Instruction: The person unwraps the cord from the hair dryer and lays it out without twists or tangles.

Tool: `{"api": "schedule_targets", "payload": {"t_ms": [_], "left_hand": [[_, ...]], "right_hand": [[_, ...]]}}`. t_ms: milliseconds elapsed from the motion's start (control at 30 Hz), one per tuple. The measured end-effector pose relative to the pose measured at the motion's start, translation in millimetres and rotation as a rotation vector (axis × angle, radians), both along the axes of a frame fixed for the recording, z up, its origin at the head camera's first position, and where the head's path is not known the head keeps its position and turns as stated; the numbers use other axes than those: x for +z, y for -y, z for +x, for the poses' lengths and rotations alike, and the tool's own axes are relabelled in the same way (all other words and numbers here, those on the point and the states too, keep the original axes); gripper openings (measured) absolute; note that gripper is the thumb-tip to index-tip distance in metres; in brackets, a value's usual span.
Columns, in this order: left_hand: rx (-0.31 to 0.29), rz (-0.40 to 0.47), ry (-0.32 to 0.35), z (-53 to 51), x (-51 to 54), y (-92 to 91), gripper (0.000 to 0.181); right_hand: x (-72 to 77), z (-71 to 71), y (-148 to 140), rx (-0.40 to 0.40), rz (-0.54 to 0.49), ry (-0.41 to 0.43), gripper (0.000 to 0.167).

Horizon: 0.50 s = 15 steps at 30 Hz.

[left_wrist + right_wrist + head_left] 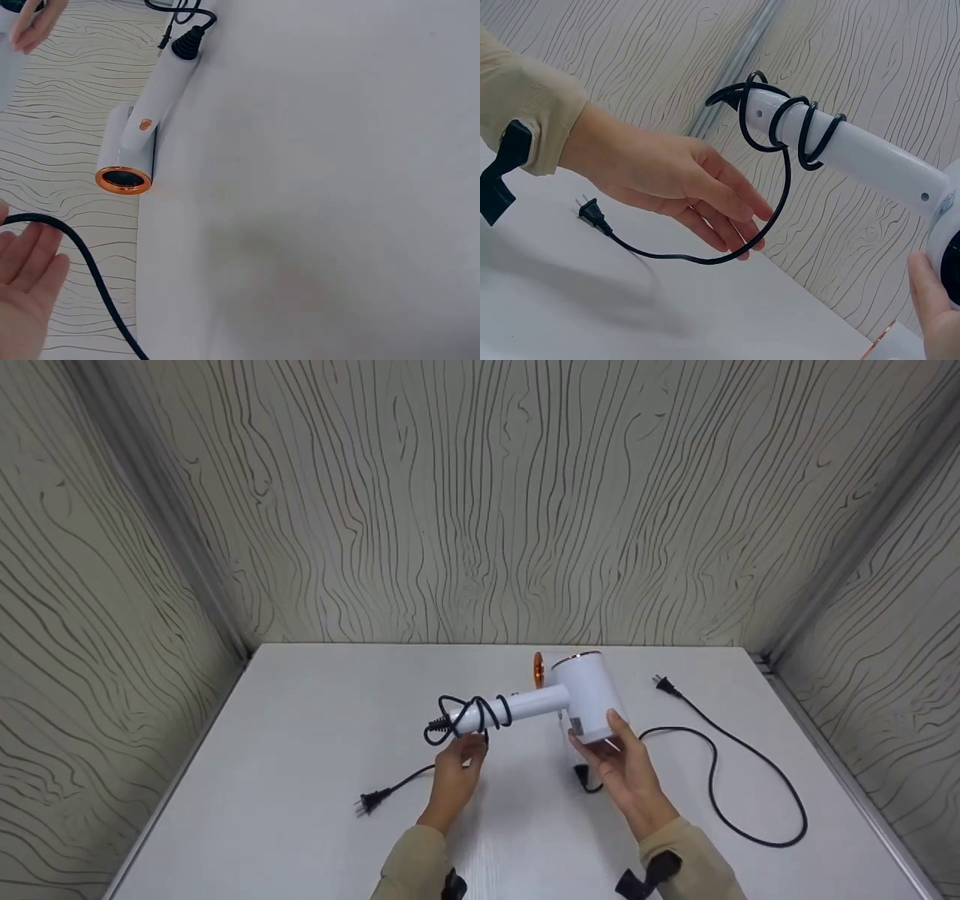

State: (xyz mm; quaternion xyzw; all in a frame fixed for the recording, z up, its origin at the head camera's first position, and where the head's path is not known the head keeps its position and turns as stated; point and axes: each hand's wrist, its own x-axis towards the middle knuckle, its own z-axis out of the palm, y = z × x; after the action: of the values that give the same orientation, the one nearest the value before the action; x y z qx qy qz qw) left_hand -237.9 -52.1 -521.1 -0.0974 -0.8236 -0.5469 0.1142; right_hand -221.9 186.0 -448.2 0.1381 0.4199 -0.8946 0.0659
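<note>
My right hand (626, 776) grips the barrel of a white hair dryer (592, 694), thumb on one side and fingers beneath, holding it above the table. Its handle points left, with the black power cord (808, 135) looped several times around it. Below the handle end, my left hand (456, 772) holds the loose part of that cord between thumb and fingers. From there the cord runs down to a two-pin plug (371, 801) at the left. A second white hair dryer (127, 142) with an orange nozzle ring lies behind, mostly hidden by the held one in the head view.
The second dryer's black cord (799, 802) curves across the right of the white table (300, 720), its plug (664, 684) near the back. Wood-patterned panels (480, 510) enclose the back and both sides.
</note>
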Motion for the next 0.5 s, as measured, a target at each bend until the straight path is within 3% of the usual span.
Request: {"api": "schedule_targets", "payload": {"t_ms": [167, 233, 500], "left_hand": [[0.037, 0.102, 0.014, -4.3, 1.8, -4.6, 0.011], [0.056, 0.118, -0.013, -5.4, 2.7, -4.3, 0.009], [0.175, 0.038, -0.098, -10.9, 7.3, 10.4, 0.011]], "right_hand": [[-2.0, 1.2, -1.3, 0.018, 0.000, -0.018, 0.052], [-2.6, 2.2, -2.2, 0.020, -0.006, -0.022, 0.049], [-5.2, 1.6, -8.9, 0.023, -0.002, -0.022, 0.046]]}}
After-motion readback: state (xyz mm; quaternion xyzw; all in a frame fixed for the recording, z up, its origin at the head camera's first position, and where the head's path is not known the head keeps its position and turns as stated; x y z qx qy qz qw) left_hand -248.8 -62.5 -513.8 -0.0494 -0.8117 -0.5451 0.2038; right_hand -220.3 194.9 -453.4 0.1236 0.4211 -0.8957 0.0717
